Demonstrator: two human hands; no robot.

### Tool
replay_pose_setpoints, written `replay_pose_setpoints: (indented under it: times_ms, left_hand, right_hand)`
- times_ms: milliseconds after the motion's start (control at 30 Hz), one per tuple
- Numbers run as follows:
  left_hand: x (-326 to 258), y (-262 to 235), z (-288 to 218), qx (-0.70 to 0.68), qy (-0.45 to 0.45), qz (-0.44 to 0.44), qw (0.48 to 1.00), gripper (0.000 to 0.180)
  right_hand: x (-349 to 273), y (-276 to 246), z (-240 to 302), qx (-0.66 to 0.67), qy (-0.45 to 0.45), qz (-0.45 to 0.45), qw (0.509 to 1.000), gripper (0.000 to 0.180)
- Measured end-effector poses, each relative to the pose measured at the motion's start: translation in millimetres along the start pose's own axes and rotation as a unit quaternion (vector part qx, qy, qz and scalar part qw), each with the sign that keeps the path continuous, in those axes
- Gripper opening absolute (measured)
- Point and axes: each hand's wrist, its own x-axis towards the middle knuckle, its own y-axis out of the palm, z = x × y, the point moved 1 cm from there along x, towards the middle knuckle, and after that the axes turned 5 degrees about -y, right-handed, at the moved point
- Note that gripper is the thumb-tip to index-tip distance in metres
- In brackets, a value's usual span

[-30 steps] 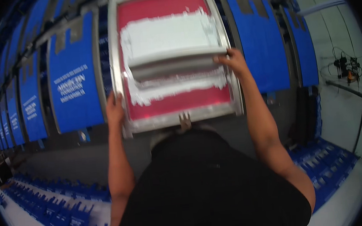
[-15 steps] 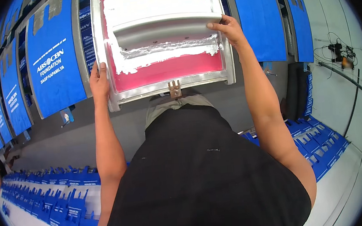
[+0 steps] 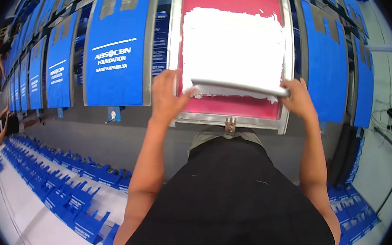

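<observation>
"Where's the bar (image 3: 239, 87) sitting?"

"Across the near part of the framed screen (image 3: 286, 35), at the lower end of the white ink (image 3: 234, 49), with pink mesh (image 3: 236, 108) showing below it. It's roughly in line with the near rail."

"And the hands?"

"The right hand (image 3: 300, 98) pinches the bar's right end between thumb and fingers. The left hand (image 3: 166, 97) is spread by the left rail, thumb pointing at the bar's other end. I can't tell whether it touches."

"One-sided, then. I'd want a matching grip on the left before putting any weight on it."

"Agreed. Equal pressure at both ends, I'd say, and the bar kept square to the rails; lean on one side and the ink would probably spread unevenly."
</observation>
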Motion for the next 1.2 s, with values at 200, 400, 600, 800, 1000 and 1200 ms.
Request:
replay_pose_setpoints:
  times_ms: [200,400,600,800,1000,1200]
  left_hand:
    - [30.6,17.1,-34.0,0.081,0.061,0.266,0.959,0.02]
    - [128.8,33.0,-35.6,0.101,0.035,0.209,0.972,0.022]
    - [125.9,113.9,22.1,0.134,0.076,0.101,0.983,0.05]
    - [52.5,46.2,-21.5,0.125,0.02,0.191,0.973,0.039]
    - [-14.7,35.0,-43.2,0.035,0.025,0.16,0.986,0.032]
    - [-16.9,37.6,-39.2,0.052,0.002,0.189,0.981,0.039]
  right_hand:
    - [-14.3,30.0,30.3,0.003,-0.052,-0.033,0.998,0.04]
    - [88.5,-26.1,-13.1,-0.008,-0.061,-0.045,0.997,0.034]
    - [158.0,37.4,-31.2,-0.151,-0.072,-0.121,0.978,0.031]
    - [51.6,20.7,18.9,-0.06,-0.043,-0.03,0.997,0.036]
    - [-13.1,39.0,44.4,-0.058,-0.015,-0.003,0.998,0.035]
    - [-8.3,40.0,38.5,-0.055,-0.034,-0.012,0.998,0.032]
